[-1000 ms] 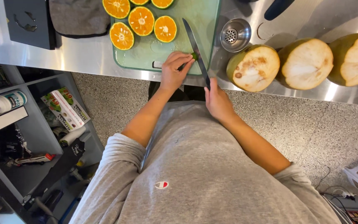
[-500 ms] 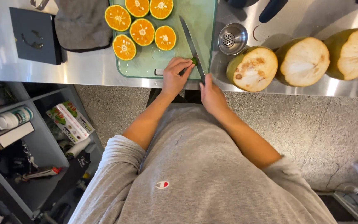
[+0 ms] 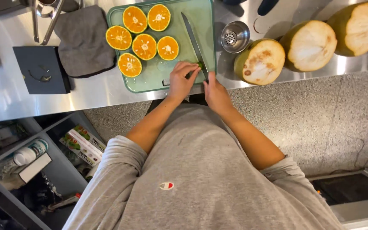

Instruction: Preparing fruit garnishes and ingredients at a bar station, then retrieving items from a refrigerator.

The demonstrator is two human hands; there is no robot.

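Left hand (image 3: 181, 81) at the near right corner of the cutting board (image 3: 173, 70), fingers curled and pinching a small green piece (image 3: 200, 65) against the board. Only a sliver of the piece shows past the fingertips; can't tell what it is.

Right hand (image 3: 215, 91) just at 4 o'clock of the left one, closed around the knife (image 3: 194, 40) handle. Handle is hidden inside the fist. Blade runs from the hand toward 11 o'clock, lying flat-ish along the right side of the board, its edge right beside the green piece. Can't tell if blade and piece touch.

Board is pale green, sitting on a steel counter (image 3: 90, 91), near edge almost flush with the counter edge.

Six orange halves (image 3: 144, 46) cut side up on the left part of the board, at 10 o'clock from the left hand, well apart from it. Grouped close, some touching.

At 3 o'clock of the board: a small metal strainer (image 3: 234, 37) just off its right edge, then three trimmed coconuts (image 3: 261, 61) in a row, cut faces toward the camera, first one near the right hand.

At 9 o'clock of the board: grey cloth (image 3: 83, 40), touching the board's left edge. Further left, a flat black square (image 3: 42, 70).
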